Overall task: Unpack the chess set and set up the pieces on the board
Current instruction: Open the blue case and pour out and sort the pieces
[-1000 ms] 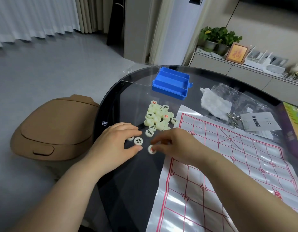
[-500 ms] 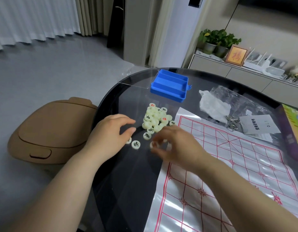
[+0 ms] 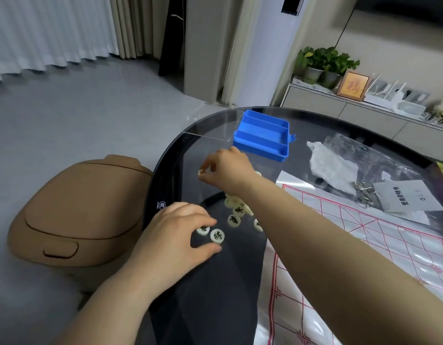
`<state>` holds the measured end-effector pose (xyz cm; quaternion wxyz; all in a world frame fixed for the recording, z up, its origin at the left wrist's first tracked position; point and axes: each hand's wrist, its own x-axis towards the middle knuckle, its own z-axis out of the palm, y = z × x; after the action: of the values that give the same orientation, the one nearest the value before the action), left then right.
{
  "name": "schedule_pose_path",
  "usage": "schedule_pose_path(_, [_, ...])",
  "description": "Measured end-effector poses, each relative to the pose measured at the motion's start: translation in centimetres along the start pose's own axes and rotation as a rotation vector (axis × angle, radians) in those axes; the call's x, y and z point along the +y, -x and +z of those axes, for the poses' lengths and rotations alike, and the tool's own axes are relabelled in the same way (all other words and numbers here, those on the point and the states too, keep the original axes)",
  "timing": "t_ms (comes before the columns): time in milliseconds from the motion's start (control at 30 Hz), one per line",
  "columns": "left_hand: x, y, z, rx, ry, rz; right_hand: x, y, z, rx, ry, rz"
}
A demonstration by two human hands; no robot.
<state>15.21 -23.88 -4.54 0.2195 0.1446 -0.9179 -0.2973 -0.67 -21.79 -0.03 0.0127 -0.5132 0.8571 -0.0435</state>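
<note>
Cream round chess pieces [image 3: 236,210] with black characters lie in a loose pile on the dark glass table [image 3: 215,295]; my right forearm hides most of the pile. My right hand [image 3: 228,168] has crossed over to the left and pinches one cream piece [image 3: 201,172] above the table. My left hand [image 3: 177,235] rests on the table, its fingertips touching a piece [image 3: 203,229], with another piece [image 3: 217,235] between finger and thumb. The white plastic board sheet [image 3: 365,257] with red grid lines lies to the right.
An open blue plastic box [image 3: 261,138] stands behind the pile. A crumpled white bag [image 3: 332,165], clear wrapping, metal rings [image 3: 362,192] and an instruction leaflet [image 3: 407,195] lie at the far right. A tan lidded bin [image 3: 76,215] stands on the floor left of the table.
My right hand lifted a piece from near the board's corner and carried it up and to the left, beyond the pile. My left hand stayed by the two near pieces.
</note>
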Motion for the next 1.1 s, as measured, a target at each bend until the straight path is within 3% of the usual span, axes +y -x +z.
schedule_pose_path(200, [0.2, 0.0, 0.1, 0.021, 0.04, 0.03, 3.3, 0.7, -2.3, 0.023, -0.423, 0.19])
schedule_pose_path(300, [0.4, -0.1, 0.1, -0.029, 0.068, 0.01, 5.3, 1.1, -2.6, -0.079, -0.391, 0.237])
schedule_pose_path(500, [0.2, -0.2, -0.2, -0.096, 0.117, -0.04, 5.5, 0.4, -2.2, -0.259, -0.181, 0.115])
schedule_pose_path(1100, [-0.1, -0.3, -0.3, -0.112, 0.162, -0.059, 5.8, 0.0, -1.9, -0.239, -0.145, 0.152])
